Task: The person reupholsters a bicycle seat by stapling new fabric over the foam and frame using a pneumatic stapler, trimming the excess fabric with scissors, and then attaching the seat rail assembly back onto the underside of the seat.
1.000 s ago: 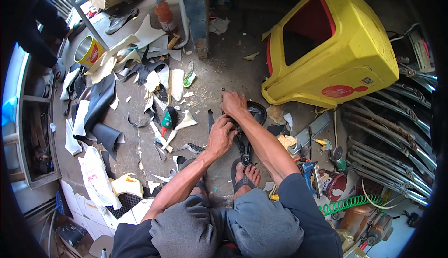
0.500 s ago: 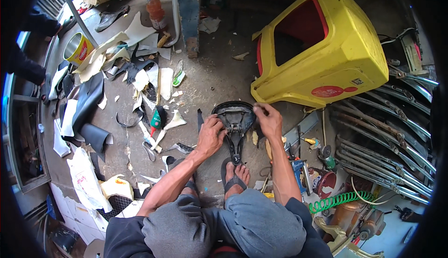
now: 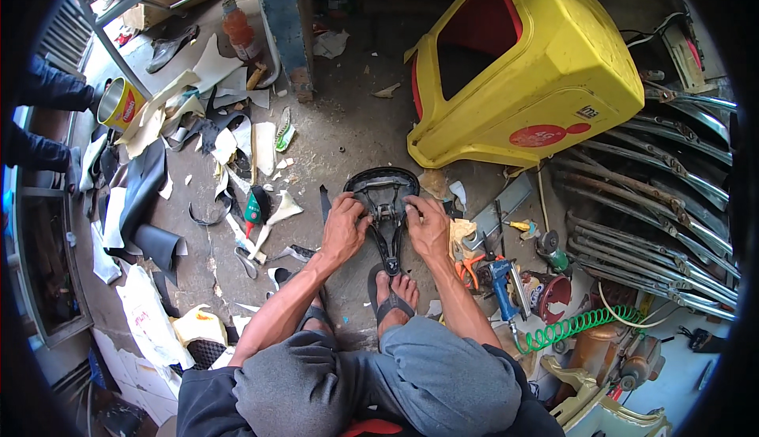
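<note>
An upturned black bicycle saddle (image 3: 381, 185) lies between my hands, its underside and metal frame showing. Its narrow nose points toward me and rests by the toes of my sandalled foot (image 3: 393, 299). My left hand (image 3: 343, 224) has its fingers curled on the saddle's left edge. On the opposite edge, my right hand (image 3: 428, 227) is closed, with thumb and fingertips against the rim. Whatever may be pinched under the fingers is too small to make out.
Leather and foam scraps (image 3: 146, 188) and a green glue bottle (image 3: 254, 209) litter the floor leftward. A yellow plastic box (image 3: 553, 81) lies ahead right, near stacked metal tubes (image 3: 656, 176). A blue staple gun (image 3: 503, 288) with a green coiled hose (image 3: 581, 328) lies right. Another person's legs (image 3: 51, 89) show far left.
My right hand has come down from the saddle's upper right corner to its right side, nearer me. My left hand stays on the left edge. The whole view has shifted slightly.
</note>
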Action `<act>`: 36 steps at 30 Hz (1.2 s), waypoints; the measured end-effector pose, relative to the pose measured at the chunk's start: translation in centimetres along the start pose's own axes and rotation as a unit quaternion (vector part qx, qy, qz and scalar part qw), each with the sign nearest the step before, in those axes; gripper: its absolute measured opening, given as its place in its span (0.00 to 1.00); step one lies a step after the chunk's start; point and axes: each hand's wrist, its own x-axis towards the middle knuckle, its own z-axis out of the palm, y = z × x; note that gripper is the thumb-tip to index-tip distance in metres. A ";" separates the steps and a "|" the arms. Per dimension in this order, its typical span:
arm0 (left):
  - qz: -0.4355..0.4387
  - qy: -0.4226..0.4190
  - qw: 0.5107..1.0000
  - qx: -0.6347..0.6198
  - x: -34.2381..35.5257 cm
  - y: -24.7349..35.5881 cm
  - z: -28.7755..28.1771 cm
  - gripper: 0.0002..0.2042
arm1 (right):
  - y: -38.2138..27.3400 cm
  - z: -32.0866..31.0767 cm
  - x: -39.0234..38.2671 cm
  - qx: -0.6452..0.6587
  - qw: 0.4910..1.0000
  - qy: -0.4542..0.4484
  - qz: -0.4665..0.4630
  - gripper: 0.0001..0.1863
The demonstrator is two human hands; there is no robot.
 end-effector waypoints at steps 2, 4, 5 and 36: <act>0.001 0.003 1.000 -0.005 -0.1 -0.2 -0.2 0.08 | -0.8 0.4 0.0 0.059 0.995 -0.012 0.074 0.11; -0.002 0.013 1.000 -0.013 0.0 0.0 0.0 0.08 | -1.8 0.8 -0.2 0.112 0.982 -0.024 0.149 0.11; -0.004 0.015 1.000 -0.014 0.0 0.0 0.0 0.08 | -2.1 1.1 -0.3 0.115 0.981 -0.011 0.158 0.10; 0.004 0.021 1.000 -0.011 0.0 0.2 0.3 0.08 | -1.4 3.0 -2.6 0.053 0.981 -0.035 0.185 0.14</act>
